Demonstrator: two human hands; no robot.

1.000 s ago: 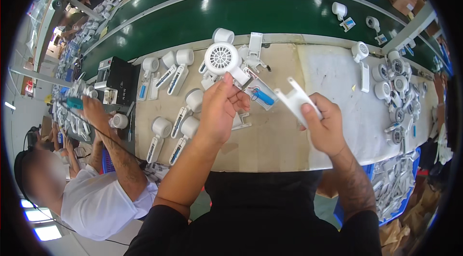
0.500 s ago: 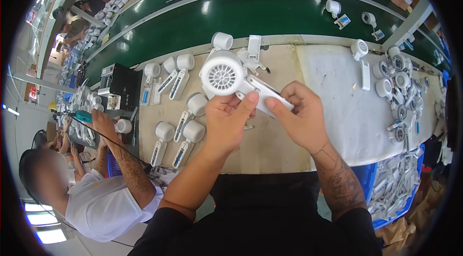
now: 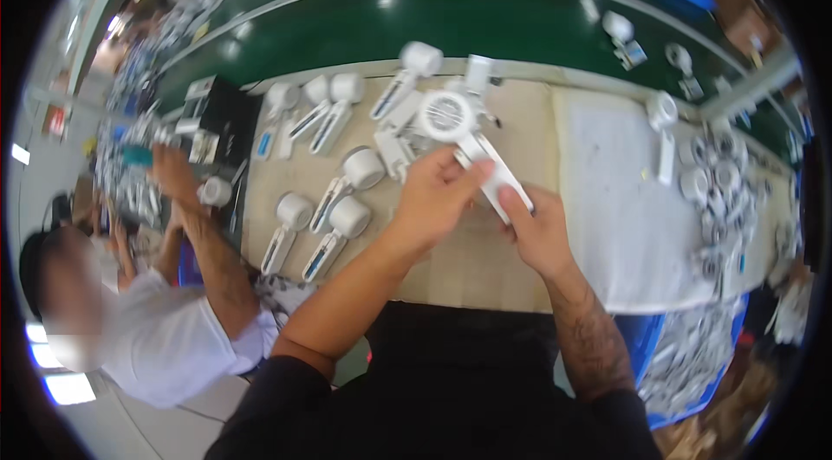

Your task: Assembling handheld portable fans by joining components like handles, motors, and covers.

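Observation:
A white handheld fan (image 3: 448,118) with a round grilled head is held above the bench, its handle slanting down to the right. My left hand (image 3: 438,200) is closed on the handle close to the head, thumb on top. Around the lower end of the handle, my right hand (image 3: 539,230) grips with thumb and fingers. White plastic parts (image 3: 394,152) lie behind the held fan and are partly hidden by it. To the left of my hands, several white fan bodies (image 3: 349,217) rest on the bench with their handles open along one side.
A green conveyor (image 3: 485,22) runs behind the bench. More fan parts (image 3: 719,165) are heaped at the right, above a blue crate (image 3: 646,347) of white pieces. A black box-shaped device (image 3: 227,122) stands at the left, near a co-worker in a white shirt (image 3: 186,334).
The fan has turned so its handle points more steeply downward, and its head has shifted right in the picture. My view has also moved, blurring the scene. Both hands keep hold.

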